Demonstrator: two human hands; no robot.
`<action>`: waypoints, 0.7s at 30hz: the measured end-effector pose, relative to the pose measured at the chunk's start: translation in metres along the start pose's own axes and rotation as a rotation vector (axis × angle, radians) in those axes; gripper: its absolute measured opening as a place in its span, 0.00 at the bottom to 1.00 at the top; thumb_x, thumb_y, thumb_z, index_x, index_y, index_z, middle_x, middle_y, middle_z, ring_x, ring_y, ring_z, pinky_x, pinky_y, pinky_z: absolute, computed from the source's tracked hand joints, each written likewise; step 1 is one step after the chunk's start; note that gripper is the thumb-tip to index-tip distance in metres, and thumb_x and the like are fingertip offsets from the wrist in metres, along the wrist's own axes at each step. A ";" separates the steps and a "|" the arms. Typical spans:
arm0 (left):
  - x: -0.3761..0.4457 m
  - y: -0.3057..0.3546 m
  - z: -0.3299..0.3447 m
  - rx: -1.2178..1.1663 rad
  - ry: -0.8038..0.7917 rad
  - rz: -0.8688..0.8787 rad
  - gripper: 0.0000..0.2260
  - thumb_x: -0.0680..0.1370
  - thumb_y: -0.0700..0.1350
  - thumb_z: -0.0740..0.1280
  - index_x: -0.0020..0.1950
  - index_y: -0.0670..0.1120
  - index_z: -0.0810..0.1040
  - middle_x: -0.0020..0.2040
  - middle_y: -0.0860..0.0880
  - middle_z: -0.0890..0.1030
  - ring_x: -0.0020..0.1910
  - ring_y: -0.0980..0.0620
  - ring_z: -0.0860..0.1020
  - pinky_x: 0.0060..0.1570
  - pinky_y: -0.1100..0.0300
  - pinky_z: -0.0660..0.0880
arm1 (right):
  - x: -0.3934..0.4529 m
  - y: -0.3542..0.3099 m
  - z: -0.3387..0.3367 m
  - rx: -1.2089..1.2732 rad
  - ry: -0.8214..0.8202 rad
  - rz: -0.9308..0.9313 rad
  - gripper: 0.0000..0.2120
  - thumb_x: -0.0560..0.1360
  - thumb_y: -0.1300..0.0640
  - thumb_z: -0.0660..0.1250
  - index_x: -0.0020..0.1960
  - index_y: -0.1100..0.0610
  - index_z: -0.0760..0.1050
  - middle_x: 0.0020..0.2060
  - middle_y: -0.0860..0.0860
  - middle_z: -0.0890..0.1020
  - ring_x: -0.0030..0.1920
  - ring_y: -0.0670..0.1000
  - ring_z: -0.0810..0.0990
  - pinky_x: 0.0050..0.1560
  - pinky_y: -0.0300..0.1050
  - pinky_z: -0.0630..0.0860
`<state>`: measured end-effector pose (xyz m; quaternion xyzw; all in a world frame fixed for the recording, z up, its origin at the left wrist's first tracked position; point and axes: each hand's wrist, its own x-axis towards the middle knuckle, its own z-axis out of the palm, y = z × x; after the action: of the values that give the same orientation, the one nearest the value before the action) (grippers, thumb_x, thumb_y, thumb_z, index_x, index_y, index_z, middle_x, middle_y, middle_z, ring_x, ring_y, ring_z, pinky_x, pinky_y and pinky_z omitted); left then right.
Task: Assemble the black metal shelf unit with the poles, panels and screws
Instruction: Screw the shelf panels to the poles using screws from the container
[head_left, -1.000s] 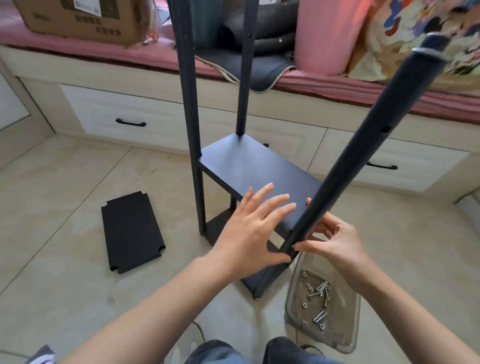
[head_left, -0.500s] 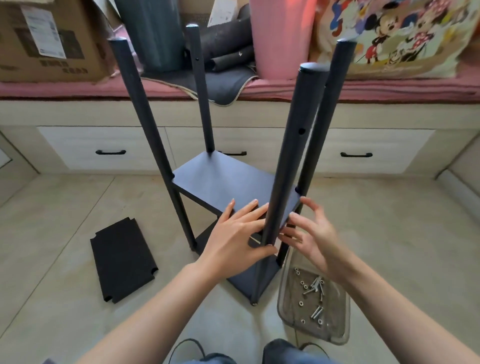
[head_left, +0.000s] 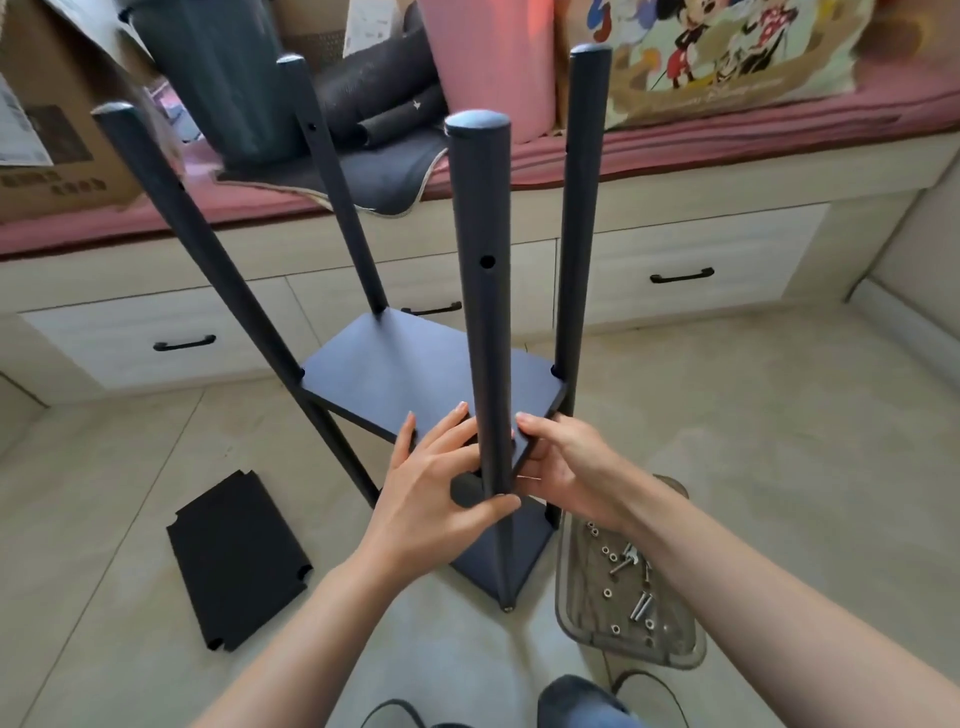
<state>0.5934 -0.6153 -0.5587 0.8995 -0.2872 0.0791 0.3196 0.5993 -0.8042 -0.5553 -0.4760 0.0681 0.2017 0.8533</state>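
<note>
At far left, a spare black panel (head_left: 238, 561) lies flat on the tiled floor (head_left: 779, 441), well apart from the frame. Next comes the shelf unit, standing on that floor: the left front pole (head_left: 218, 275) leans outward, the rear left pole (head_left: 337, 192) rises behind it, and both meet the upper panel (head_left: 405, 379) at its corners.

Your left hand (head_left: 436, 488) is at the near corner of the upper panel, fingers spread across the panel's edge and thumb hooked round the near pole (head_left: 485, 322), which it grips low down. That pole stands close to upright, foot on the floor at the corner of the lower panel (head_left: 519, 551), a screw hole showing partway up.

Your right hand (head_left: 566, 467) sits just beside the same pole, fingers curled over the panel's near corner and pinching its edge.

The right rear pole (head_left: 579, 218) stands behind. At far right, a clear tray (head_left: 571, 608) on the floor holds loose screws (head_left: 631, 577) and nuts.
</note>
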 end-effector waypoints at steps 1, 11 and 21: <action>0.000 -0.001 0.000 0.004 0.002 -0.004 0.23 0.71 0.65 0.65 0.65 0.63 0.79 0.66 0.85 0.56 0.78 0.63 0.57 0.73 0.66 0.33 | 0.001 0.002 0.000 -0.009 0.004 -0.003 0.14 0.83 0.58 0.59 0.65 0.63 0.73 0.49 0.59 0.84 0.49 0.58 0.85 0.47 0.52 0.81; 0.000 -0.001 0.000 0.054 -0.005 -0.002 0.24 0.72 0.65 0.65 0.68 0.65 0.75 0.67 0.83 0.59 0.78 0.64 0.57 0.74 0.66 0.39 | 0.003 0.007 0.000 -0.002 0.016 -0.020 0.16 0.83 0.56 0.59 0.69 0.60 0.69 0.56 0.60 0.82 0.51 0.58 0.85 0.49 0.53 0.81; 0.000 0.002 -0.002 0.113 -0.058 0.000 0.27 0.72 0.69 0.60 0.71 0.68 0.68 0.69 0.79 0.57 0.79 0.65 0.54 0.75 0.62 0.42 | -0.006 -0.004 -0.007 0.046 0.018 0.056 0.17 0.83 0.54 0.59 0.67 0.63 0.73 0.56 0.63 0.82 0.57 0.60 0.82 0.61 0.55 0.78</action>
<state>0.5924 -0.6149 -0.5561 0.9180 -0.2914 0.0691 0.2599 0.5962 -0.8134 -0.5536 -0.4560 0.0937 0.2198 0.8573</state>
